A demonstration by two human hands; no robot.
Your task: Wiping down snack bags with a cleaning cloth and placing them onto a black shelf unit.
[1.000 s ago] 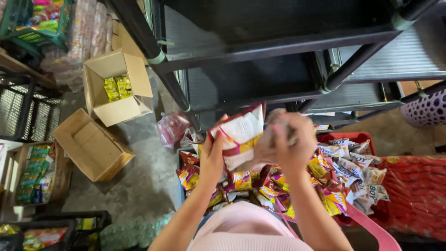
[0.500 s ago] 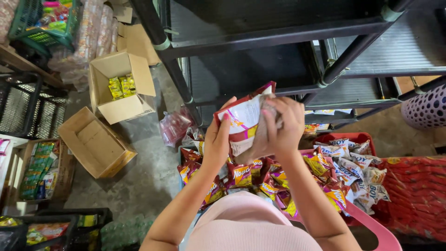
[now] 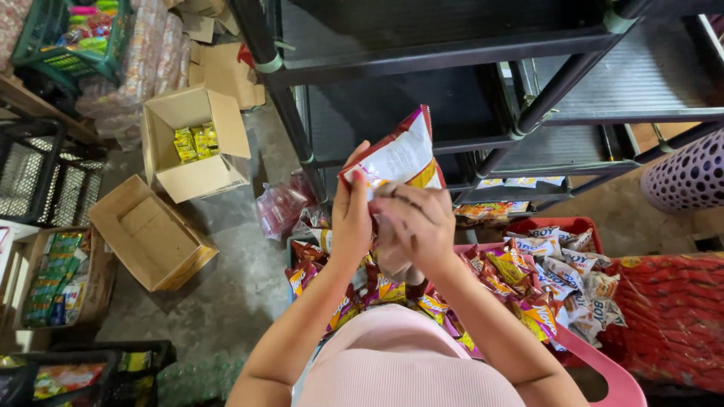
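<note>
A white and red snack packet is held up between both hands in front of a black metal shelf rack. My left hand grips its lower left edge. My right hand closes over its lower part and over a clear plastic wrap hanging below. Underneath lies a heap of small snack packets in a red crate and a blue crate.
On the concrete floor at left stand an open cardboard box with yellow packets, an empty cardboard box and a box of green packets. A black wire crate is at far left. A red sack and a purple perforated bin are at right.
Both hands have lifted the snack packet higher, toward the shelf rack. The view has tilted slightly.
</note>
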